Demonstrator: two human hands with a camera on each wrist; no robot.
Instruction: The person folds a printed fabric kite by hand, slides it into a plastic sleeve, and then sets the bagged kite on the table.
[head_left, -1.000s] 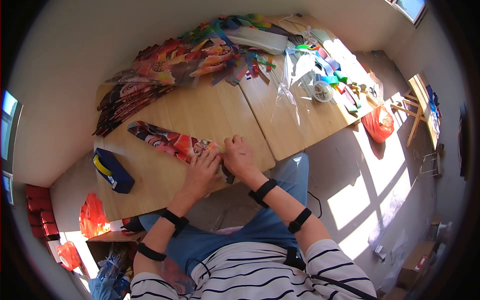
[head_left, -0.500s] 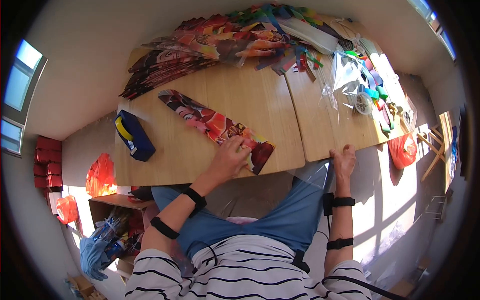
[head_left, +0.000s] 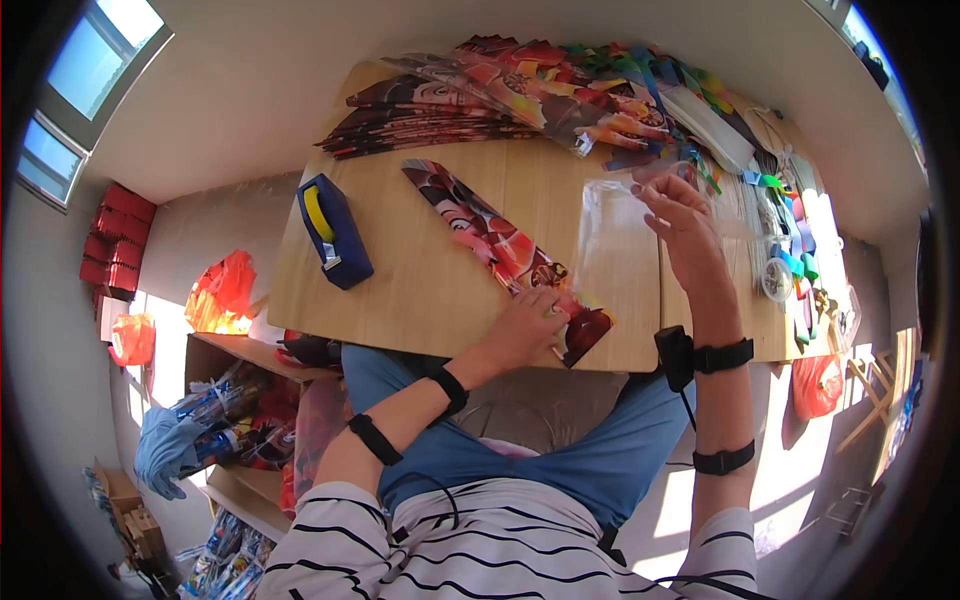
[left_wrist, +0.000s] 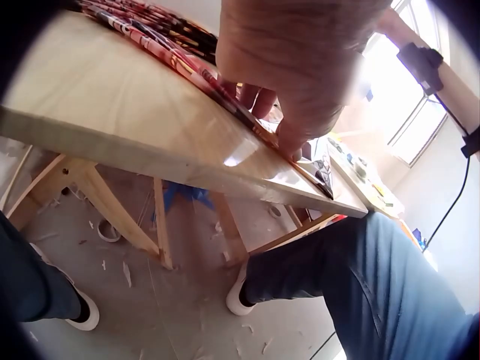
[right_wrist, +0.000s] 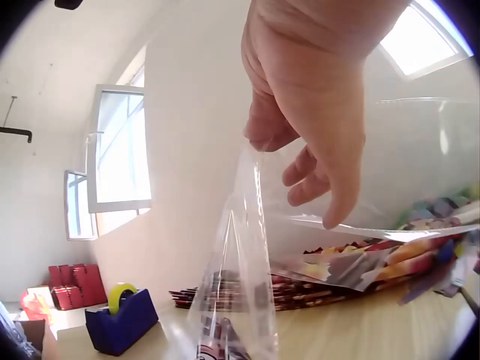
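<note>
A long printed piece (head_left: pixel 495 240), red with a cartoon face, lies slantwise on the wooden table (head_left: pixel 390 250). My left hand (head_left: pixel 522 328) rests on its lower right end; in the left wrist view the fingers (left_wrist: pixel 262 101) touch it near the table's edge. My right hand (head_left: pixel 685 220) is raised over the table's seam. Between thumb and fingers it pinches a clear plastic film (right_wrist: pixel 247 225), which hangs down in the right wrist view. Part of the film shows as a shiny clear sheet (head_left: pixel 615 225) beside the printed piece.
A blue tape dispenser (head_left: pixel 335 235) with yellow tape stands at the table's left. Stacked printed pieces (head_left: pixel 430 115) lie along the back. Ribbons (head_left: pixel 800 240) and a round clear container (head_left: pixel 776 280) are at the right. A red bag (head_left: pixel 817 385) hangs by the right edge.
My right hand has moved from the table's front edge up over the tabletop, raising the clear film. The left hand has stayed on the printed piece. The head view has shifted.
</note>
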